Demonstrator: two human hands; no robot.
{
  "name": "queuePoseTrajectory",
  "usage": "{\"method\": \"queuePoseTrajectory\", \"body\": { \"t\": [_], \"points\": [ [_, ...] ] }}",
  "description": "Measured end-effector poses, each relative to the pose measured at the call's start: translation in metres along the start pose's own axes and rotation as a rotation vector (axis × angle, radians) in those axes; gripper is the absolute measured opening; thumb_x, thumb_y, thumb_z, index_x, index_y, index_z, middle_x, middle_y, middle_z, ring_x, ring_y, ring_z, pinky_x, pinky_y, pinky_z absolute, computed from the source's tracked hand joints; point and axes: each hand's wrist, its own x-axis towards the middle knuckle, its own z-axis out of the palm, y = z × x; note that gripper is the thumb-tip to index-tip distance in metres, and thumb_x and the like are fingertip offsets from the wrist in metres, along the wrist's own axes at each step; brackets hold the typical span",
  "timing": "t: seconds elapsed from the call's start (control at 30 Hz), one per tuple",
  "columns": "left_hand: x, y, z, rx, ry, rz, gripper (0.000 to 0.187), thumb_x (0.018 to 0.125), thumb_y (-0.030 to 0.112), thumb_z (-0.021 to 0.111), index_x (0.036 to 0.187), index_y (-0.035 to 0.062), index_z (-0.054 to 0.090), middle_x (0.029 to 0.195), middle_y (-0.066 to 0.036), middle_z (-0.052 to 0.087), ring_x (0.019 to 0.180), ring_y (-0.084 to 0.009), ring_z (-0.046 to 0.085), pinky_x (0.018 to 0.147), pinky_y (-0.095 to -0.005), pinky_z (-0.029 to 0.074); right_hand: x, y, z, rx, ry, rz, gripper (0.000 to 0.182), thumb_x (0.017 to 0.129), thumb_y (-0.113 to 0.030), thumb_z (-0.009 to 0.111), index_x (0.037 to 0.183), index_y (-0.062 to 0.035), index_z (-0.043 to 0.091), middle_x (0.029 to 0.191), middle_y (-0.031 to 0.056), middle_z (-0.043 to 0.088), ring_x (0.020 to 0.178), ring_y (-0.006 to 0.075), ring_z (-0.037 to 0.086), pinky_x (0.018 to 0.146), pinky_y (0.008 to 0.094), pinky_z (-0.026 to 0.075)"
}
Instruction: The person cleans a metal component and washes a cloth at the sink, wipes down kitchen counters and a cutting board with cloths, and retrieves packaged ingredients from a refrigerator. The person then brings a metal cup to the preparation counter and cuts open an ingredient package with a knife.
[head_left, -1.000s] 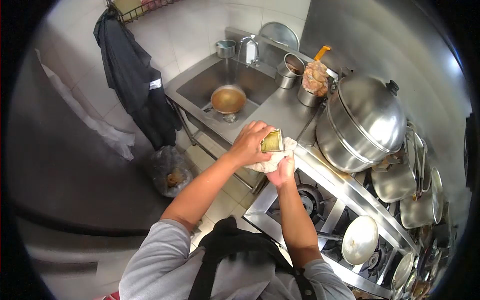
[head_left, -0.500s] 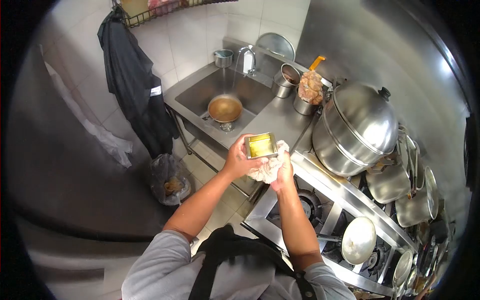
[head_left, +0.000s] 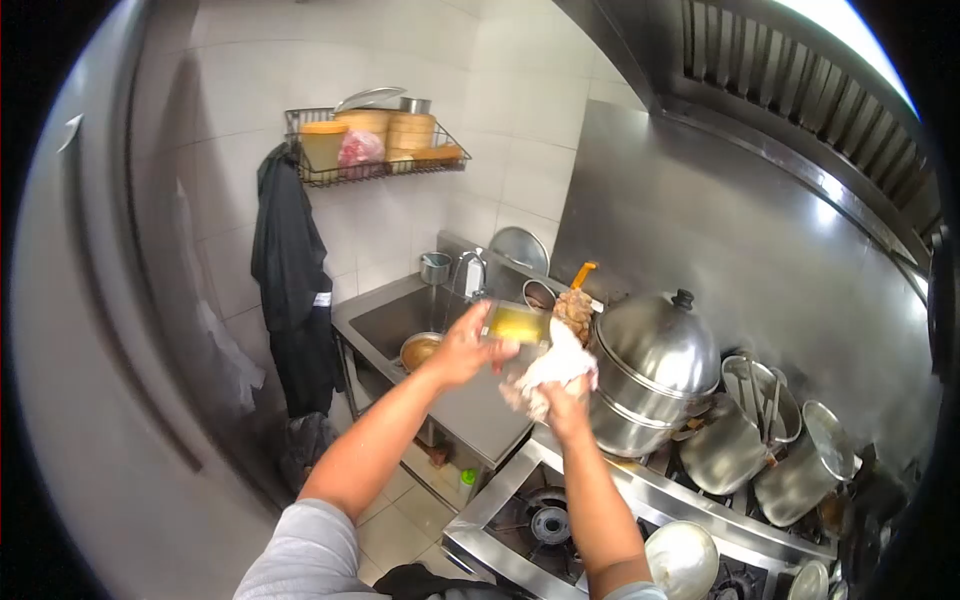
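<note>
My left hand [head_left: 468, 348] grips a small square metal container [head_left: 516, 324] by its left side, and something yellow shows inside it. A crumpled whitish cloth [head_left: 553, 370] is bunched in my right hand [head_left: 568, 400], close against the container's right side. Both hands are raised above the steel counter beside the sink. Motion blurs the cloth and the fingers a little.
Left of the counter is a sink [head_left: 385, 325] with a bowl [head_left: 420, 350] under the tap. A large domed steamer pot [head_left: 655, 350] stands at right, behind the gas stove [head_left: 515, 515]. A wire shelf [head_left: 385, 170] hangs on the wall.
The view has tilted up, bringing the wire shelf and range hood into sight. My right hand with the cloth has come slightly away from the container's underside.
</note>
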Motion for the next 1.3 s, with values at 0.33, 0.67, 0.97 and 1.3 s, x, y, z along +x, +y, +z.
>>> {"method": "queuePoseTrajectory", "body": {
  "t": [0.33, 0.67, 0.97, 1.3],
  "points": [
    [0.111, 0.192, -0.002, -0.081, -0.053, 0.605, 0.051, 0.098, 0.042, 0.047, 0.128, 0.0017, 0.045, 0.114, -0.007, 0.059, 0.098, -0.0162, 0.058, 0.081, -0.0346, 0.049, 0.146, -0.212, 0.102, -0.175, -0.025, -0.461, 0.027, 0.08, -0.02, 0.066, 0.095, 0.0015, 0.068, 0.094, 0.0085, 0.068, 0.086, 0.0163, 0.062, 0.079, 0.0313, 0.048],
    [0.203, 0.297, -0.029, -0.253, -0.128, 0.812, 0.029, 0.101, 0.033, 0.043, 0.109, 0.0064, 0.052, 0.101, -0.005, 0.058, 0.097, -0.0169, 0.057, 0.089, -0.0369, 0.046, 0.227, -0.292, 0.177, -0.292, 0.081, -0.733, 0.017, 0.084, -0.017, 0.066, 0.094, -0.003, 0.068, 0.092, 0.0043, 0.066, 0.084, 0.0131, 0.061, 0.074, 0.0288, 0.048],
    [0.209, 0.302, -0.027, -0.356, -0.07, 0.764, 0.034, 0.098, 0.035, 0.052, 0.109, 0.0049, 0.041, 0.095, -0.005, 0.051, 0.085, -0.0148, 0.053, 0.083, -0.0337, 0.047, 0.235, -0.288, 0.19, -0.26, 0.185, -0.873, 0.017, 0.08, -0.014, 0.066, 0.089, 0.0003, 0.067, 0.088, 0.0068, 0.067, 0.086, 0.017, 0.062, 0.079, 0.031, 0.047],
    [0.202, 0.318, -0.027, -0.346, -0.056, 0.634, 0.027, 0.099, 0.034, 0.049, 0.092, 0.008, 0.05, 0.089, -0.002, 0.054, 0.082, -0.0141, 0.056, 0.081, -0.0333, 0.049, 0.223, -0.293, 0.204, -0.267, 0.305, -0.735, 0.022, 0.085, -0.021, 0.067, 0.096, -0.0014, 0.069, 0.091, 0.0048, 0.066, 0.082, 0.0135, 0.061, 0.073, 0.0285, 0.047]
  ]
}}
